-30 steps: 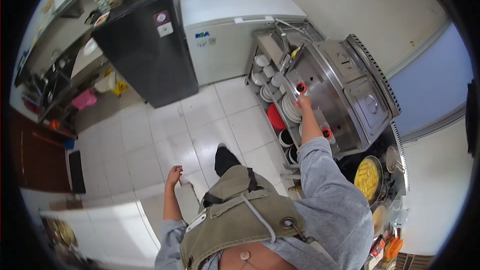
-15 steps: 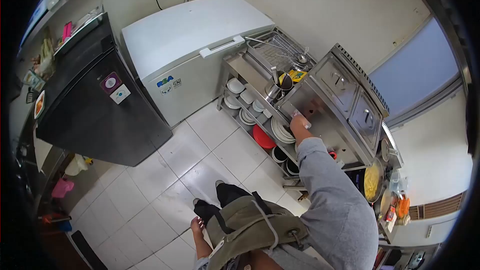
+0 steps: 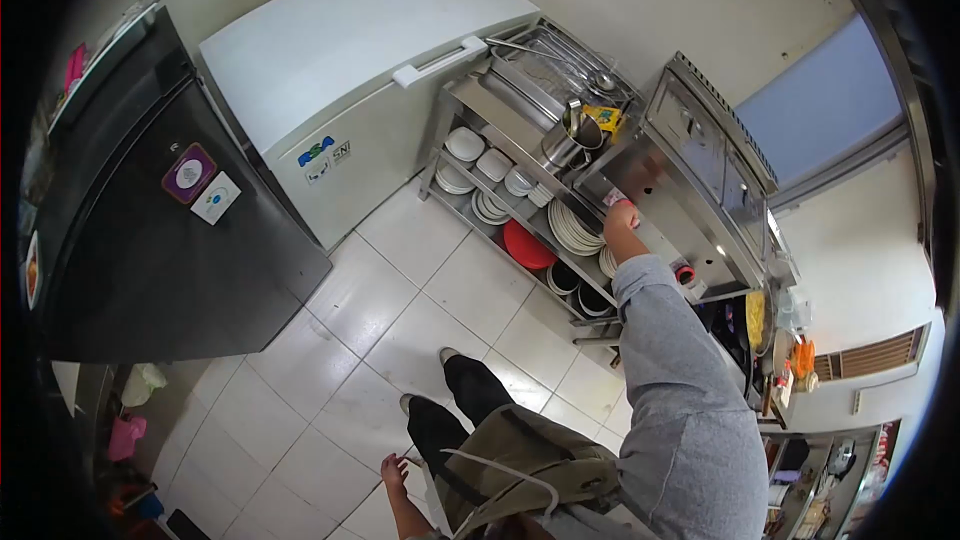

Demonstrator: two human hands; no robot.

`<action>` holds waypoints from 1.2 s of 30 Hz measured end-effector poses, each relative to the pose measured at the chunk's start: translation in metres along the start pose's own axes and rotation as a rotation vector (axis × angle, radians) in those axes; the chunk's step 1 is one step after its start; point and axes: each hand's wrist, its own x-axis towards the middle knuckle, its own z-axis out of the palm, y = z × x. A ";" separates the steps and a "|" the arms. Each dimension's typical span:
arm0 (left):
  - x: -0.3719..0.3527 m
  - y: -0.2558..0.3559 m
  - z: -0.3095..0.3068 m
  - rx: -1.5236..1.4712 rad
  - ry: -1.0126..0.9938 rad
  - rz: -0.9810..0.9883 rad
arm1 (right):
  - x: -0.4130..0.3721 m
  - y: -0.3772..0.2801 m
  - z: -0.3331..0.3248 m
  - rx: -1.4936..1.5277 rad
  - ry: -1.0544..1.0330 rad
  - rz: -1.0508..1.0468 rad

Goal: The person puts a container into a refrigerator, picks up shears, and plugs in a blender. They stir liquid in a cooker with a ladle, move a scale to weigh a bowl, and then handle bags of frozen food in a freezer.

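Note:
My right hand [image 3: 622, 218] reaches out at the front of the steel food warmer [image 3: 665, 200], fingers closed. A small white and pink thing [image 3: 613, 197] shows at the fingers; I cannot make out whether it is a packet or a cloth. Just beyond the hand stands a steel pot [image 3: 570, 145] with utensils, beside a yellow packet [image 3: 603, 118]. Stacked white plates [image 3: 573, 230] sit on the shelf below. My left hand [image 3: 394, 470] hangs low by my side, fingers apart, holding nothing.
A white chest freezer [image 3: 360, 50] stands at the back, with a dark fridge [image 3: 190, 230] to the left. The steel shelf rack [image 3: 500, 125] also holds bowls and a red plate [image 3: 527, 244]. White floor tiles [image 3: 380, 280] lie before my feet.
The view has shifted, and the fridge looks larger and nearer. My right hand stays at the warmer's front with the white and pink thing. My feet have moved on the tiles.

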 end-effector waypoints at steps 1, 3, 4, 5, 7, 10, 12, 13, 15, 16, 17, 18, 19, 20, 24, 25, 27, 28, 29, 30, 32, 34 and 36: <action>0.002 -0.003 -0.003 0.033 -0.012 -0.024 | -0.004 0.001 0.001 -0.068 0.044 -0.004; 0.004 -0.010 -0.007 0.080 -0.034 -0.037 | -0.014 0.002 -0.004 -0.164 0.061 -0.020; 0.005 -0.012 -0.009 0.083 -0.036 -0.039 | -0.021 0.004 -0.008 -0.166 0.058 -0.018; 0.005 -0.012 -0.009 0.069 -0.044 -0.040 | -0.022 0.005 -0.008 -0.188 0.057 -0.034; 0.005 -0.010 -0.006 0.050 -0.052 -0.039 | -0.025 0.009 -0.010 -0.209 0.062 -0.050; 0.004 -0.001 -0.007 0.092 -0.049 -0.032 | -0.032 0.016 -0.003 -0.171 0.080 -0.102; 0.007 0.006 -0.004 0.012 -0.017 -0.007 | -0.039 0.019 -0.003 -0.110 0.189 -0.077; 0.009 0.009 -0.003 0.039 0.001 0.001 | -0.042 0.019 -0.001 -0.111 0.183 -0.076; 0.015 0.013 -0.002 0.034 -0.008 0.017 | -0.044 0.022 -0.001 -0.046 0.253 -0.020; 0.020 0.016 0.001 0.020 -0.016 0.038 | -0.044 0.026 -0.001 -0.045 0.250 -0.016; 0.017 0.022 0.005 0.039 -0.010 0.039 | -0.046 0.031 -0.001 0.003 0.288 -0.083; 0.018 0.027 0.009 0.047 -0.011 0.038 | -0.045 0.033 0.003 0.052 0.325 -0.149; 0.018 0.031 0.014 0.060 -0.005 0.030 | -0.042 0.035 0.006 0.052 0.317 -0.144; 0.018 0.033 0.017 0.074 0.000 0.021 | -0.033 0.036 0.012 0.249 0.368 -0.127; 0.026 0.026 0.028 0.082 -0.056 0.053 | -0.012 0.038 0.027 1.639 -0.269 0.201; 0.024 0.025 0.032 0.082 -0.063 0.044 | -0.025 0.041 0.029 1.736 -0.318 0.194; 0.026 0.021 0.037 0.088 -0.072 0.033 | -0.045 0.050 0.054 1.744 -0.385 0.186; 0.027 0.017 0.037 0.086 -0.077 0.013 | -0.058 0.057 0.072 1.740 -0.455 0.170; 0.025 0.014 0.037 0.093 -0.084 0.006 | -0.065 0.069 0.101 1.704 -0.420 0.254; 0.023 0.012 0.035 0.109 -0.088 0.006 | -0.070 0.088 0.133 1.663 -0.388 0.336; 0.019 0.012 0.033 0.148 -0.099 -0.038 | -0.078 0.133 0.176 1.612 -0.306 0.586; 0.021 0.008 0.026 0.166 -0.086 -0.032 | -0.086 0.175 0.185 1.326 -0.158 0.546; 0.026 0.009 0.018 0.217 -0.081 0.002 | -0.076 0.197 0.207 1.239 -0.087 0.495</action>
